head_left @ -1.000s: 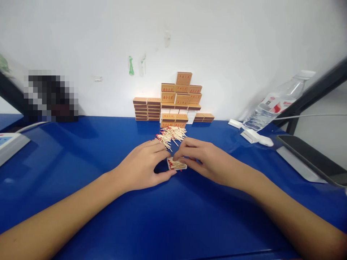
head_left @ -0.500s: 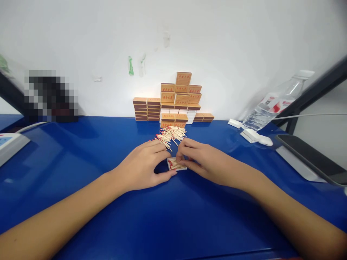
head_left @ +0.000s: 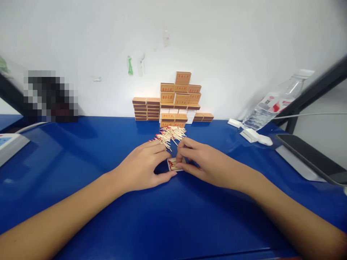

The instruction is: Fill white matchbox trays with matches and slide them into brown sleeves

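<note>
A small white matchbox tray [head_left: 170, 165] lies on the blue table with red-tipped matches [head_left: 174, 164] inside. My left hand [head_left: 145, 164] holds the tray's left end between thumb and fingers. Over the tray's right part, my right hand [head_left: 196, 157] is curled, its thumb and fingertips on the matches in it. The fingers hide that part of the tray. Just beyond both hands, a loose heap of matches [head_left: 173, 134] lies on the table, heads mostly to the left.
Stacked matchboxes [head_left: 181, 97] stand against the wall, with lower stacks [head_left: 146, 109] to their left. At right are a leaning water bottle [head_left: 271, 106], a white device [head_left: 256, 137] and a black phone [head_left: 311, 157]. A white device [head_left: 13, 146] sits at the left edge of the blue table [head_left: 168, 216].
My right thumb has shifted slightly left and up over the matches in the tray. My left hand keeps its place on the tray.
</note>
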